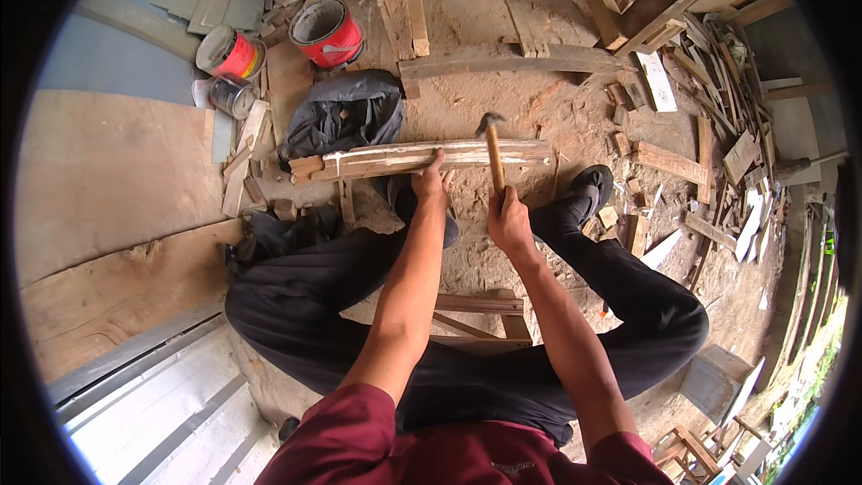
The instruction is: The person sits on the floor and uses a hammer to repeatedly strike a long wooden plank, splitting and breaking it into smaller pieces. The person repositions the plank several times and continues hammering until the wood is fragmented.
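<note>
A long, narrow wooden board [395, 158] with streaks of flaking white paint lies crosswise in front of my feet. My left hand [433, 181] grips its near edge around the middle, one finger reaching over the top. In my right hand [511, 218] is a hammer [496, 158], its wooden handle held near the lower end. The dark metal head is over the board's far side, right of my left hand. Whether the hammer touches the board cannot be told. No nail shows clearly on the board.
A black plastic bag [352, 108] lies beyond the board's left part. Red buckets [334, 45] stand at the far left. Wooden frames [539, 58] rest ahead, and scrap wood [669, 162] litters the right. My shoes [588, 189] flank the work; a small wooden stool [476, 305] is between my legs.
</note>
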Available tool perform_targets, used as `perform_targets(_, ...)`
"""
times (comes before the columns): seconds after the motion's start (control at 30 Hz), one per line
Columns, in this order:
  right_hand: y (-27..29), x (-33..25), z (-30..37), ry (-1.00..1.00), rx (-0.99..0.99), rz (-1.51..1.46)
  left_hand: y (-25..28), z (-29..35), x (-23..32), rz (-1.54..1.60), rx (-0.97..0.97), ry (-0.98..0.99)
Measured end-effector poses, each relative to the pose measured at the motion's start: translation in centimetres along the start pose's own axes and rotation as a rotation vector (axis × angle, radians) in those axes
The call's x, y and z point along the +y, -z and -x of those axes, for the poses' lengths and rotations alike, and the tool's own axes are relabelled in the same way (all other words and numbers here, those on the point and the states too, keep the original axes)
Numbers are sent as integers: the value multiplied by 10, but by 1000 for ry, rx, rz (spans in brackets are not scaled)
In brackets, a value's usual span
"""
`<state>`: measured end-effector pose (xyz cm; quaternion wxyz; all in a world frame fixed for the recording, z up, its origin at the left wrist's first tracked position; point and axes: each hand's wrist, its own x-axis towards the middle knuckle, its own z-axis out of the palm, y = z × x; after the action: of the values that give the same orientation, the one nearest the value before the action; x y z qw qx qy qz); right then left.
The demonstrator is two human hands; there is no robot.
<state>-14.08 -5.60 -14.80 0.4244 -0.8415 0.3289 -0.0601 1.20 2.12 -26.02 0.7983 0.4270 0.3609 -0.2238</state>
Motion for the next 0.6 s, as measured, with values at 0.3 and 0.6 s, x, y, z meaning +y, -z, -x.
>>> perform_targets(0.3, 13, 0, -6, 22, 53, -13, 0, 0, -7, 5, 60, -20)
perform_targets(0.6, 3, 10, -4, 69, 74, 15, -2, 5, 0, 11, -12, -26)
